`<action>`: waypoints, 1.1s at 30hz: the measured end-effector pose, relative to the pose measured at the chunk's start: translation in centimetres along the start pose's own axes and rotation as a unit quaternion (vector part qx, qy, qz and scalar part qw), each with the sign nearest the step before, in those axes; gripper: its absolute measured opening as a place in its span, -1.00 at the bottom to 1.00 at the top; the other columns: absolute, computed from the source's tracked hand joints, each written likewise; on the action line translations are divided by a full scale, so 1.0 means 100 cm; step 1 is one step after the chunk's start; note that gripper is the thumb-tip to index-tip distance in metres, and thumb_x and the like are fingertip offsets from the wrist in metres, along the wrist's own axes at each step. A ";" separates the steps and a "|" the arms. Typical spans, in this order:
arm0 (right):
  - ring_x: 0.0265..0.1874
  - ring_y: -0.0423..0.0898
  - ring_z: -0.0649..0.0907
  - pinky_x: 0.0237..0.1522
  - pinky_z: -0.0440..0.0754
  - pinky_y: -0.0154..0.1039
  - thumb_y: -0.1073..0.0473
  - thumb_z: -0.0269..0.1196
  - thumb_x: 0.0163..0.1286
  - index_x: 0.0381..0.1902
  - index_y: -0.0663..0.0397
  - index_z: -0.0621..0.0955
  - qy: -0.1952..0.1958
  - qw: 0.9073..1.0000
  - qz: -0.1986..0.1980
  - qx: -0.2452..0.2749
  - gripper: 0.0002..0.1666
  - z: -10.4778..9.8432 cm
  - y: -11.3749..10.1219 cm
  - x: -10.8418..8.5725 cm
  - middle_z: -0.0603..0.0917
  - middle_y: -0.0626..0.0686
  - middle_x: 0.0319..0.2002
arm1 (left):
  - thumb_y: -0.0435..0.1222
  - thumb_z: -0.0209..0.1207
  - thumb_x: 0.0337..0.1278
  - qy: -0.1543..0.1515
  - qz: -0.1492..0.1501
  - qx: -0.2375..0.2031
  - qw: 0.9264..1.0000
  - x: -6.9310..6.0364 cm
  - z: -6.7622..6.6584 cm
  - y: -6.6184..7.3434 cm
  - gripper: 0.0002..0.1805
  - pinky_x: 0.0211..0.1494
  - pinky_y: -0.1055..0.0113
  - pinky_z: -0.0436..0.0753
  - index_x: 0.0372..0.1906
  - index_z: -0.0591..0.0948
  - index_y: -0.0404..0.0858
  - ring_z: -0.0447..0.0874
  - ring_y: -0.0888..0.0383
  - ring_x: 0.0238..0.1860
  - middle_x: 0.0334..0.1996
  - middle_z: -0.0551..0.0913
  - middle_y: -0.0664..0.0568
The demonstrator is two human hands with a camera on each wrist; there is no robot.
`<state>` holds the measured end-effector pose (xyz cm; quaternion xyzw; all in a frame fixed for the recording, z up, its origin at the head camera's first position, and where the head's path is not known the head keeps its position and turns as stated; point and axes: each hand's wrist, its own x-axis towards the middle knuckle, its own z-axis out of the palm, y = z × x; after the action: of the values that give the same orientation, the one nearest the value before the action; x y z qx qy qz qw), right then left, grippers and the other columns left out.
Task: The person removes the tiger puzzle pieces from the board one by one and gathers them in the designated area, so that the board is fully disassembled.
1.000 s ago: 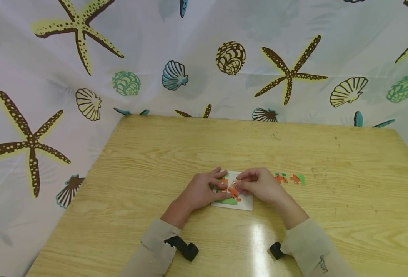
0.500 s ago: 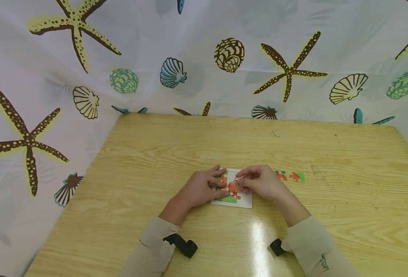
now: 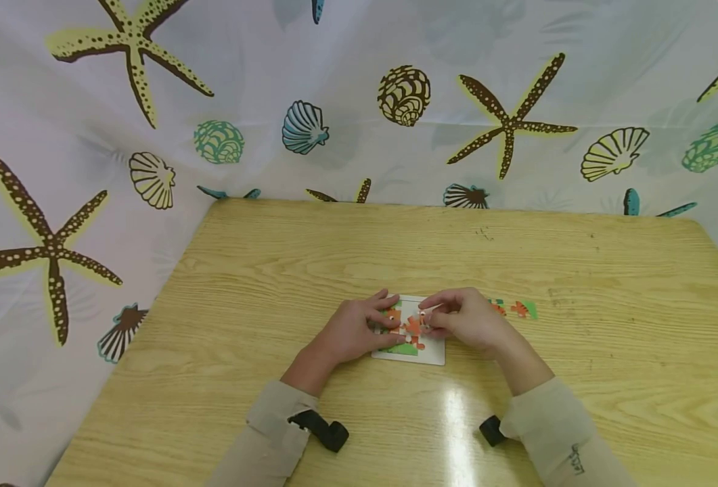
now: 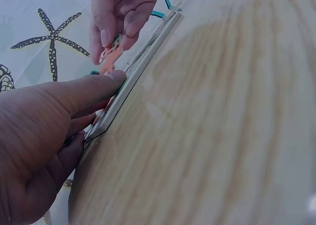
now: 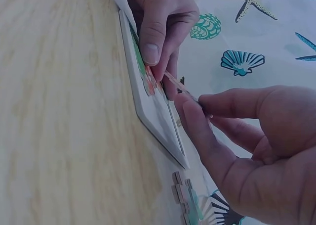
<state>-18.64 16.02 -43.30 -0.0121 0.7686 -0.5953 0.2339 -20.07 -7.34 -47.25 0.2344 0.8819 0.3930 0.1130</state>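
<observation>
A white puzzle board [image 3: 433, 356] lies on the table, with orange and green jigsaw pieces [image 3: 404, 350] on its left part. My left hand [image 3: 354, 333] rests over its left side, thumb and spread fingers pressing on the board and pieces. In the left wrist view, the left thumb [image 4: 94, 91] lies along the board's edge. Between thumb and fingertips, my right hand [image 3: 465, 321] pinches an orange jigsaw piece [image 4: 112, 57]. That piece is tilted above the board, near the left fingers in the right wrist view. The right fingers partly hide it in the head view.
Loose orange and green jigsaw pieces [image 3: 523, 310] lie on the wooden table [image 3: 608, 352], right of the board. Behind and left of the table hangs a white cloth [image 3: 359, 149] printed with shells and starfish. Black straps [image 3: 334, 436] sit around the wrists.
My right hand shifts slightly right, still pinching the jigsaw piece, which is turned in the fingers. The left hand stays on the board. The head view tilts slightly.
</observation>
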 end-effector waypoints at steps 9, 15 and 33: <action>-0.24 -0.10 0.76 -0.10 0.76 -0.17 0.32 0.25 0.42 0.07 0.35 0.64 -0.011 1.000 -0.002 -0.016 -0.69 -0.007 0.000 0.002 0.73 0.19 -0.15 | -0.10 0.48 0.02 -0.004 -0.005 -0.006 1.000 0.000 -0.003 -0.001 -0.67 0.55 0.00 0.24 -0.12 0.81 -0.17 0.18 0.10 0.55 0.38 0.48 0.11; -0.27 -0.09 0.76 -0.12 0.76 -0.17 0.29 0.26 0.41 0.05 0.35 0.63 -0.028 0.999 -0.020 -0.023 -0.69 -0.018 0.000 0.001 0.74 0.18 -0.18 | -0.11 0.49 0.00 0.005 -0.008 -0.007 1.000 0.001 -0.004 0.001 -0.69 0.56 0.00 0.23 -0.15 0.82 -0.16 0.19 0.10 0.55 0.37 0.50 0.11; -0.29 -0.08 0.77 -0.15 0.76 -0.16 0.26 0.26 0.42 -0.01 0.36 0.63 -0.053 0.997 -0.018 -0.047 -0.72 -0.033 0.003 -0.008 0.77 0.11 -0.21 | -0.12 0.49 0.00 0.005 -0.006 -0.004 1.000 -0.002 0.000 0.004 -0.70 0.55 -0.05 0.23 -0.16 0.82 -0.18 0.20 0.08 0.55 0.36 0.51 0.08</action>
<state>-19.12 19.35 -42.68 -0.0684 0.7818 -0.5611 0.2631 -19.81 -7.19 -46.89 0.2265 0.8822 0.3975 0.1117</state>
